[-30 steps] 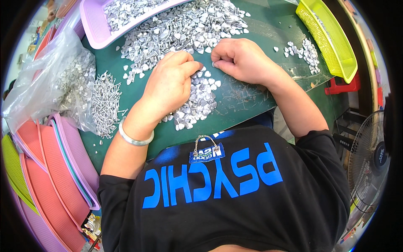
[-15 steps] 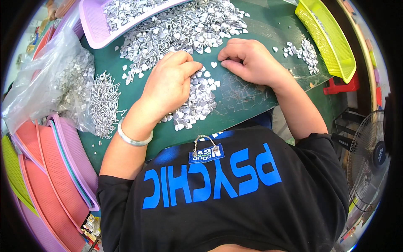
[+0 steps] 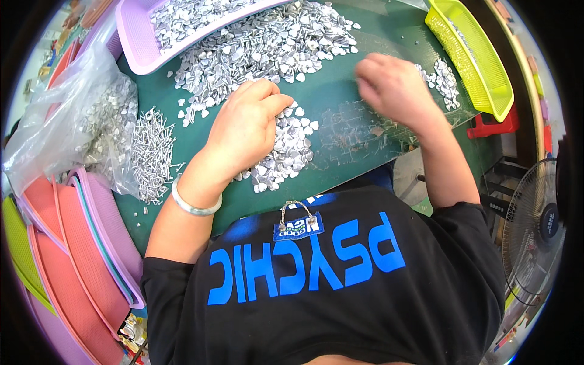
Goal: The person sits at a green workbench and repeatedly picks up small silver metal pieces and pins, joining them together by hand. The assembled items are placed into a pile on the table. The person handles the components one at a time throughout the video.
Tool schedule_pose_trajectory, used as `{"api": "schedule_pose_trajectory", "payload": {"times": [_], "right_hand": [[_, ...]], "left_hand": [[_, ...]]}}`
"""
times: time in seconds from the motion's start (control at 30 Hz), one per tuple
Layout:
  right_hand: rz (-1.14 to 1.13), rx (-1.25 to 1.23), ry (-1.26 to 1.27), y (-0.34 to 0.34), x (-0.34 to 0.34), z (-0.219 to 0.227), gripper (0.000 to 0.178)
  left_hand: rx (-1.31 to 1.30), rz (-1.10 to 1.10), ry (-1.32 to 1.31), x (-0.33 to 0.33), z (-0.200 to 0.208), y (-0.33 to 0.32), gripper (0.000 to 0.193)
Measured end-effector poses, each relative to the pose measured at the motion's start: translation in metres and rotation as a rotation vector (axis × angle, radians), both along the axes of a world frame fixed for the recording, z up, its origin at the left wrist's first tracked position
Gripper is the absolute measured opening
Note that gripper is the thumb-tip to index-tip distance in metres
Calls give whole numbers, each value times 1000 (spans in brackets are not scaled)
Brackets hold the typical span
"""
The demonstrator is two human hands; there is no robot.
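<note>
My left hand [image 3: 246, 125] rests at the left side of a small pile of silver heart-shaped pieces [image 3: 285, 158] near the table's front edge. Its fingers are curled and closed; whatever they may hold is hidden. My right hand [image 3: 392, 88] is above the table, left of a small group of hearts [image 3: 444, 84]. Its fingers are curled in and slightly blurred, and I cannot make out anything in them. A large heap of the same silver hearts [image 3: 261, 52] lies beyond both hands.
A lilac basket [image 3: 141, 52] of hearts stands at the far left, a yellow-green basket [image 3: 486, 79] at the right. Small metal pins [image 3: 152, 158] lie beside a clear plastic bag [image 3: 67, 121]. Stacked coloured baskets [image 3: 67, 237] are at left; a fan [image 3: 535, 225] at right.
My right hand has moved right, away from the left hand toward the small group of hearts. The single heart lying between my hands is gone from its spot. My left hand has barely moved.
</note>
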State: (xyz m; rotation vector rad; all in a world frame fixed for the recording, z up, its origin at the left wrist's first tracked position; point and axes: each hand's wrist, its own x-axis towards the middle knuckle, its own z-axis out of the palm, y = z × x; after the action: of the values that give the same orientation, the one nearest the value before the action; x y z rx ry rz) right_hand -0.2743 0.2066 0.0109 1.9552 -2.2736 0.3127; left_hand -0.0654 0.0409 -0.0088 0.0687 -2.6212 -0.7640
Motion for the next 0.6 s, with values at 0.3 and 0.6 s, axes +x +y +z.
{"api": "schedule_pose_trajectory", "payload": {"times": [0.3,0.6], "right_hand": [[-42,73,-261,-4,-10,15,26],[174,208,-371,-43,19,2,30]], "left_hand": [[50,-49,-17,-4,4,2,28],[4,58,-2,-4,3,1,33]]}}
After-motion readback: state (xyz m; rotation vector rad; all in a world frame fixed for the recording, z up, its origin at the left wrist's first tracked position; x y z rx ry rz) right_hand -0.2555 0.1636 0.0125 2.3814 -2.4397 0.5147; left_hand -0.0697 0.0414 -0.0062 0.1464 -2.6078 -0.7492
